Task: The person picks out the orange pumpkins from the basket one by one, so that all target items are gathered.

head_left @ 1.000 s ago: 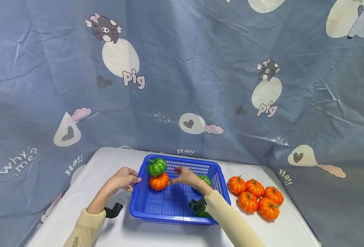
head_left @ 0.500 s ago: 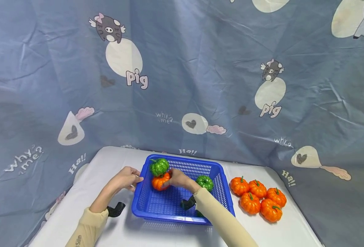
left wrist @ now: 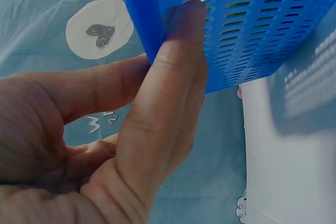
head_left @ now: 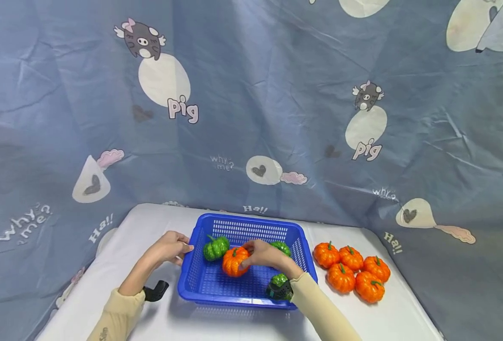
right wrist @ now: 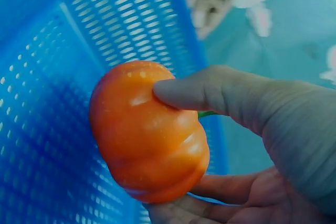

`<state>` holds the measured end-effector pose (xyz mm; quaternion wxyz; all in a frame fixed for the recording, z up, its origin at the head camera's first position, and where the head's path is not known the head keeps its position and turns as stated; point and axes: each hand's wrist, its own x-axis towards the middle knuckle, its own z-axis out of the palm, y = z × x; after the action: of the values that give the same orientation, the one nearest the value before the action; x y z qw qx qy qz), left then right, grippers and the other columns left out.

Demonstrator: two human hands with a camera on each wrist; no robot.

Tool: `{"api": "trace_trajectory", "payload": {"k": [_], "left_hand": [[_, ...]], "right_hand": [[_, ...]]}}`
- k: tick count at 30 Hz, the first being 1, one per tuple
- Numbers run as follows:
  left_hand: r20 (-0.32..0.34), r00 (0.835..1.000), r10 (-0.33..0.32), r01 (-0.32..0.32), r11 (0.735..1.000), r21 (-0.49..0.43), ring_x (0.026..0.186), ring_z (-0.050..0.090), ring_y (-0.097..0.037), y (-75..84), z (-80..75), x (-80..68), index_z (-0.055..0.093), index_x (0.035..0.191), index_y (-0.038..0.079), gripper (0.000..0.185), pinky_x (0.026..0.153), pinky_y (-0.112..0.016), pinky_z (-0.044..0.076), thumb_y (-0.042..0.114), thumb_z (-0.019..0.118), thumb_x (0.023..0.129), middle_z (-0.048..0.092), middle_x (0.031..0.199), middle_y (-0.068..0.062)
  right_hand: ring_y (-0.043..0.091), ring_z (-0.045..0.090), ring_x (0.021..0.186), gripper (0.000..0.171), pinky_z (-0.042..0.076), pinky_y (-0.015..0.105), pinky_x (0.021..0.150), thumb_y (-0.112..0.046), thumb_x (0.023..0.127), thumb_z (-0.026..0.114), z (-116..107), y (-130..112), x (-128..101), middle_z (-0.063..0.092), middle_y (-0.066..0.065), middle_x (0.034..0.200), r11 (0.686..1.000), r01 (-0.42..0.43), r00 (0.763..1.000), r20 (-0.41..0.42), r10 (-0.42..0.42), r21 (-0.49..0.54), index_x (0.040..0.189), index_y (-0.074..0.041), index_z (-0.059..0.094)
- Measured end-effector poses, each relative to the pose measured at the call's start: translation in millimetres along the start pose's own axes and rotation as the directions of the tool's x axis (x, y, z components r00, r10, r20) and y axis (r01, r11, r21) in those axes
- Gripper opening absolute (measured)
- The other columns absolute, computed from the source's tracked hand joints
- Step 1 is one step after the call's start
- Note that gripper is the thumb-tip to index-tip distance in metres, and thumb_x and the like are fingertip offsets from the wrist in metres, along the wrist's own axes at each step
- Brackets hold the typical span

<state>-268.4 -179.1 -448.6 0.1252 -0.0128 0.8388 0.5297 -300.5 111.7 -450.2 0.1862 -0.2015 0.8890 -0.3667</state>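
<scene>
A small orange pumpkin (head_left: 233, 263) with a green stem is held in my right hand (head_left: 265, 254), over the inside of a blue plastic basket (head_left: 251, 219). In the right wrist view the thumb presses one side of the pumpkin (right wrist: 149, 135) and the fingers lie under the other. My left hand (head_left: 169, 247) grips the basket's left edge, thumb on one side and fingers along the outer wall (left wrist: 231, 30) in the left wrist view. Inside the basket sit a green pumpkin (head_left: 215, 249) at the left and two more green ones (head_left: 282, 247) at the right, partly hidden by the right arm.
Several orange pumpkins (head_left: 341, 278) are grouped on the white table (head_left: 157, 322) to the right of the basket. A blue-grey cloth (head_left: 234, 118) printed with pigs hangs behind the table and along its sides. Each wrist bears a black camera (head_left: 156, 291).
My right hand has closed on the orange pumpkin and drawn it right and toward me. The green pumpkin above it has dropped lower in the basket. The left hand stays at the rim.
</scene>
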Motion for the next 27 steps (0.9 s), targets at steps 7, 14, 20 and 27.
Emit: {"api": "trace_trajectory", "payload": {"k": [7,14,20,27], "left_hand": [[-0.013,1.000,-0.010,0.010,1.000,0.005,0.071,0.068,-0.018,-2.1,-4.2,-2.0,0.056,0.116,-0.015,0.033,0.059,-0.033,0.060,0.007,0.058,0.091,0.069,0.085,-0.014],[-0.002,1.000,-0.022,0.022,1.000,0.016,0.073,0.067,-0.018,-2.1,-8.6,-5.7,0.052,0.120,-0.016,0.038,0.061,-0.033,0.060,0.008,0.058,0.091,0.068,0.089,-0.015],[-0.003,1.000,-0.026,0.026,0.999,0.018,0.074,0.066,-0.017,-4.0,-11.6,-8.9,0.053,0.119,-0.015,0.037,0.062,-0.033,0.060,0.009,0.058,0.092,0.068,0.088,-0.015],[-0.005,1.000,-0.030,0.030,0.999,0.028,0.075,0.066,-0.019,-6.4,-15.4,-11.3,0.052,0.120,-0.015,0.038,0.063,-0.034,0.060,0.009,0.057,0.092,0.068,0.090,-0.016]], "right_hand": [[0.025,0.062,0.103,0.061,0.054,0.038,0.090,-0.016,0.072,0.080,-36,19,-49,0.065,0.015,0.116,0.996,0.024,0.979,-0.202,-0.007,0.082,0.126,0.002,0.057],[0.034,0.057,0.120,0.066,0.050,0.043,0.098,-0.020,0.077,0.078,-75,46,-118,0.058,0.020,0.131,0.980,-0.062,0.900,-0.413,0.137,0.191,0.135,-0.002,0.050],[0.041,0.049,0.126,0.075,0.046,0.049,0.103,-0.026,0.083,0.074,-95,74,-168,0.047,0.029,0.140,0.961,-0.208,0.842,-0.466,0.271,0.182,0.140,0.006,0.038],[0.046,0.045,0.127,0.081,0.048,0.045,0.098,-0.029,0.084,0.071,-87,129,-201,0.042,0.036,0.139,0.906,-0.378,0.783,-0.456,0.423,0.192,0.139,0.015,0.031]]}}
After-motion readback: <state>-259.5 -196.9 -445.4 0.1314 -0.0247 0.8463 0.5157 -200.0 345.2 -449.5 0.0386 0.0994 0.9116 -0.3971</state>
